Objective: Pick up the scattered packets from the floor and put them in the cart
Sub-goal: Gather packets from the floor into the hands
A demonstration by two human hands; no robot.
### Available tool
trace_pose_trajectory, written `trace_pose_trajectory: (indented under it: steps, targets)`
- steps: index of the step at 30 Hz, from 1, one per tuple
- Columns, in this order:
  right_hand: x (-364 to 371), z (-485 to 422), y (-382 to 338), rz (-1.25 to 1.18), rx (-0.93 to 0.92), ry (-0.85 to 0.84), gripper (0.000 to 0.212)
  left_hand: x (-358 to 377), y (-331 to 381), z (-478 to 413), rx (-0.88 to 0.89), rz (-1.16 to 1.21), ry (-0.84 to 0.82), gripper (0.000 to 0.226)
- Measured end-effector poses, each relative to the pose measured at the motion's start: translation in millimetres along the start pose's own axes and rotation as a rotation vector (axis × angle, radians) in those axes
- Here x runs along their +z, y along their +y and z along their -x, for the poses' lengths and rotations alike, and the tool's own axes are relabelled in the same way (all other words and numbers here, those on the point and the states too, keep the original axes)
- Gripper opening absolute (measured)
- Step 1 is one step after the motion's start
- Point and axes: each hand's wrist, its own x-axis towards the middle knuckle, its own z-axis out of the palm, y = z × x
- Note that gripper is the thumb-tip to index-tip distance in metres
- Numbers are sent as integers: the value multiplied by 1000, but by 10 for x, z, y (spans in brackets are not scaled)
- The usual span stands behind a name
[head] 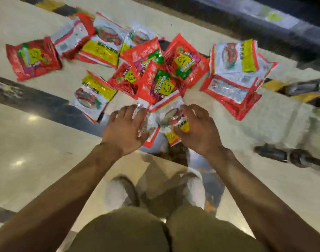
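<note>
The left grip (125, 127) and the right grip (199, 128), the person's two bare hands, squeeze a few held packets (155, 122) between them, with fingers on top and thumbs curled in at the near edge. I think they press from both sides because the packets are thin and slippery and could slide out of one hand. The held packets are low down at the near edge of the big pile (155, 77) on the floor (37, 160); I cannot tell if they touch the floor. The pile is a heap with packets lapping over each other, so most of the job looks left to do. One red packet (33, 59) lies alone on the left. The cart is not plain to see; two dark wheels (275, 154) on the right may be part of it. The red packets show a yellow badge with green round it. The white ones have a yellow strip with dark writing and a picture of red food. It is all too blurry to read any word or brand.
</note>
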Motion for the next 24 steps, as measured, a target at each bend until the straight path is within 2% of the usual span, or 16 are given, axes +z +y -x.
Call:
trace_pose_trajectory:
  steps: [3,7,9,11,14,15,17,19,21,24]
  targets:
    - [491,-271,204,-16,41,20,79,541,-166,-257,-31,41,22,78]
    - [875,-552,349,-86,115,29,96,975,-278,-519,-116,264,112,85]
    - [932,-646,336,-180,193,8,108,1058,-253,-587,-217,366,206,92]
    - [945,-701,338,-275,257,-16,115,1073,-224,-642,-332,476,216,102]
    - [884,-691,323,-382,304,-51,98,1023,-181,-618,-478,671,162,100]
    - [849,-672,308,-412,326,-59,91,978,-181,-595,-525,755,144,91]
    - [778,-640,286,-464,372,-67,70,868,-185,-538,-597,873,90,57]
    - [730,-611,285,-502,390,-74,49,817,-209,-481,-608,946,39,34]
    - [709,-577,309,-600,397,-111,38,831,-258,-420,-597,1103,24,28]
    - [607,-445,276,-805,436,-204,35,770,-317,-199,-607,1316,-30,30]
